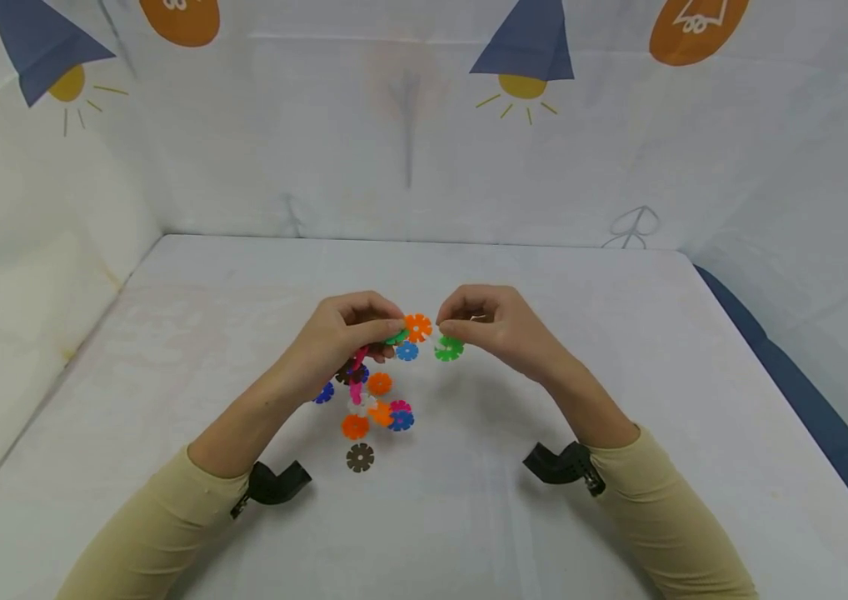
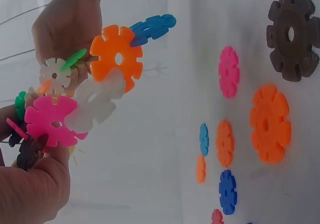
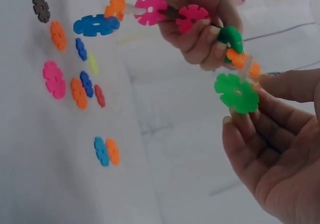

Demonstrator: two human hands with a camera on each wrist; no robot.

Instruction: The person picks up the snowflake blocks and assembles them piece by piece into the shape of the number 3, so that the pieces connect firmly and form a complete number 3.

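Note:
My left hand [image 1: 349, 333] pinches a chain of slotted, flower-shaped plastic discs at its dark green disc [image 3: 231, 40]. The chain hangs below that hand, with pink [image 3: 150, 9], white [image 2: 97, 102], orange [image 2: 116, 57] and blue [image 3: 96, 25] discs linked edge to edge. Facing it, my right hand [image 1: 490, 327] pinches a white disc [image 2: 55, 76] joined to a bright green disc [image 3: 236, 93]. In the right wrist view an orange disc [image 3: 245, 63] shows between the two hands, overlapping the white one at the fingertips.
Loose discs lie on the white tabletop [image 1: 619, 517], among them a brown one [image 1: 360, 457], an orange one [image 1: 355, 427] and a pink one [image 3: 54, 79]. A white cloth wall [image 1: 319, 150] with lamp drawings stands behind the table. Wrist-camera mounts [image 1: 562, 463] sit on both forearms.

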